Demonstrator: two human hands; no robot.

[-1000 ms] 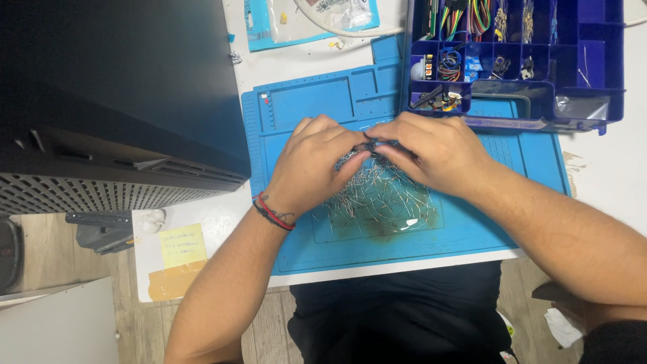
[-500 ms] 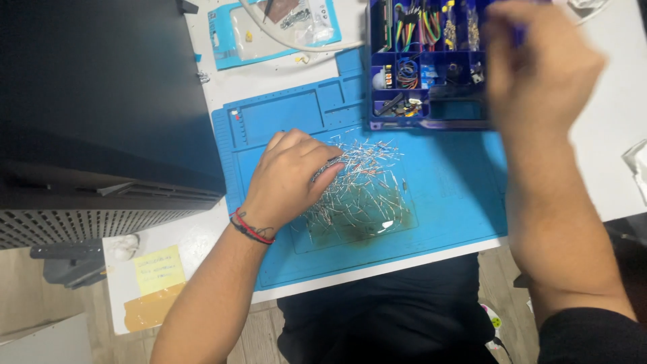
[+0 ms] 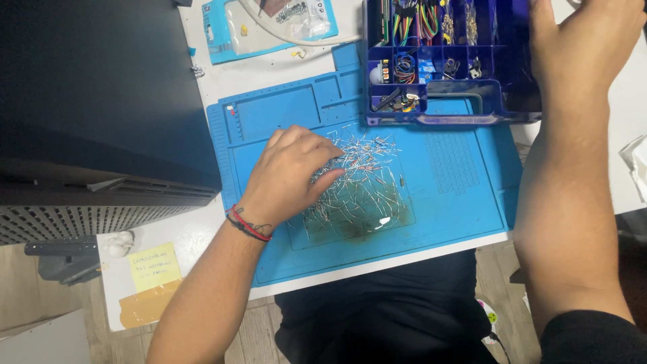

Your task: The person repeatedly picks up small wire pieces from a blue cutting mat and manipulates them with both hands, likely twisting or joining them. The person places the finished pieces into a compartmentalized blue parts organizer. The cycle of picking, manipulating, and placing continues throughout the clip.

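Note:
A pile of small wire-legged components [image 3: 367,185] lies spread on a blue work mat [image 3: 458,195]. My left hand [image 3: 293,172], with a red and black band at the wrist, rests on the pile's left side, its fingertips touching the components. My right hand [image 3: 583,44] reaches over the right end of a dark blue compartment box [image 3: 445,116] that stands on the mat's far edge. The box holds coloured wires and small parts. My right hand's fingers point down into the box, and what they hold is hidden.
A large dark case [image 3: 94,101] stands on the left of the white table [image 3: 202,232]. A yellow note [image 3: 153,266] is stuck near the front left corner. A light-blue packet [image 3: 269,23] and a white cable [image 3: 303,40] lie at the back. Crumpled white paper [image 3: 637,162] is at the right.
One second ago both hands were together over the pile. My right hand has since lifted away to the compartment box and stays there. My left hand has stayed on the components.

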